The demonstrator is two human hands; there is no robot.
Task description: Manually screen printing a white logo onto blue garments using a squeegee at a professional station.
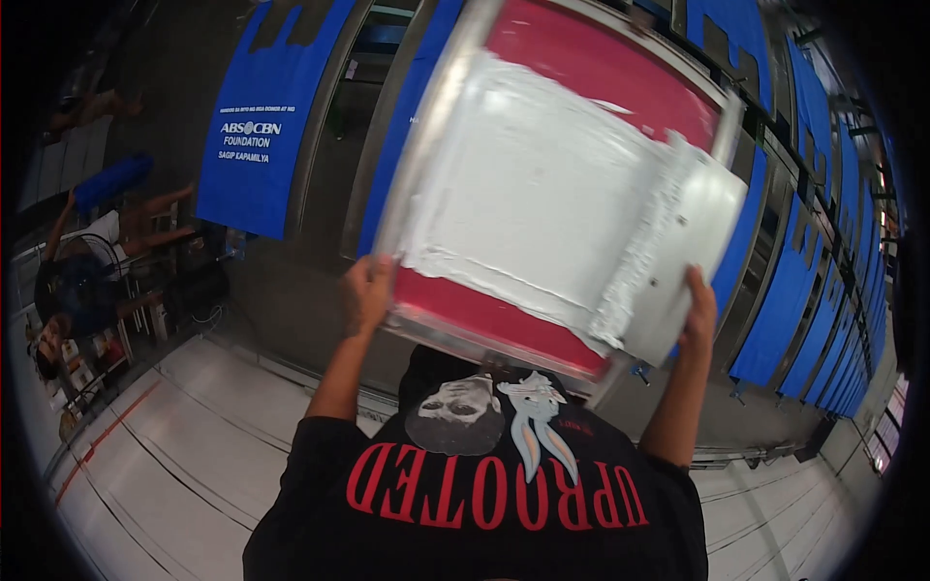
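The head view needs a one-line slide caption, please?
Both hands hold a white-inked red screen frame beside blue bags.

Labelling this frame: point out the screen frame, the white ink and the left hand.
screen frame (484, 334): head view, lower metal edge.
white ink (542, 194): head view, middle of the patch.
left hand (370, 289): head view, back of hand.

Both forearms reach up and away from the body; the left hand (369, 290) and the right hand (699, 312) are each closed in a grip, well apart
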